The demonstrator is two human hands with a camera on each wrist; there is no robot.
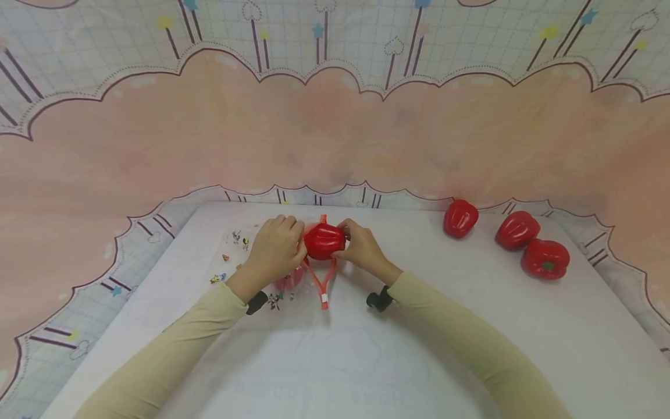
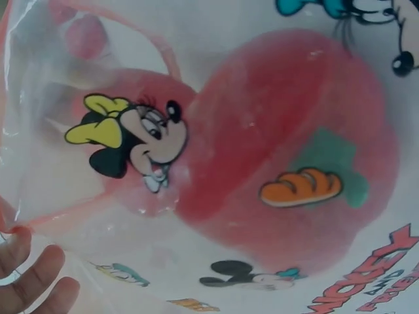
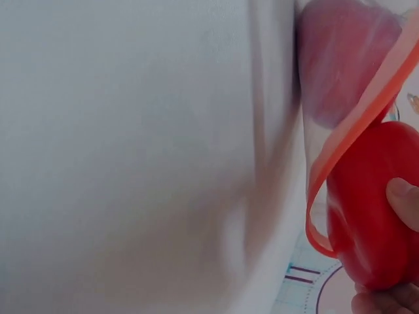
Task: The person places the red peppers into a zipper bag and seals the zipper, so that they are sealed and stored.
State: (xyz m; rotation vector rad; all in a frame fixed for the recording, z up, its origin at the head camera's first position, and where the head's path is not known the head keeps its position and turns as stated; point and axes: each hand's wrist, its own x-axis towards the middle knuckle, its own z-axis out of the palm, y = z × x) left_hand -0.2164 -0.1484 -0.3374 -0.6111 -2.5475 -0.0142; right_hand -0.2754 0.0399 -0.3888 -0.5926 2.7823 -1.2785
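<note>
A red bell pepper [image 1: 323, 241] is at the mouth of a clear plastic bag [image 2: 39, 170] printed with cartoon figures. My right hand [image 1: 363, 247] grips this pepper, thumb on its side in the right wrist view. My left hand [image 1: 277, 247] holds the bag's edge, its fingertips [image 2: 40, 278] curled at the rim in the left wrist view. Through the film shows another bell pepper [image 2: 262, 144] with a green stem, inside the bag. Orange-red handles [image 1: 324, 294] extend from the opening, and an orange-red rim borders the pepper in the right wrist view.
Toward the right of the white table [image 1: 419, 355] lie three more red bell peppers: one at the back [image 1: 460, 219], one farther right [image 1: 517, 230] and one in front of it [image 1: 545, 259]. A patterned cloth [image 1: 335, 139] hangs behind the table.
</note>
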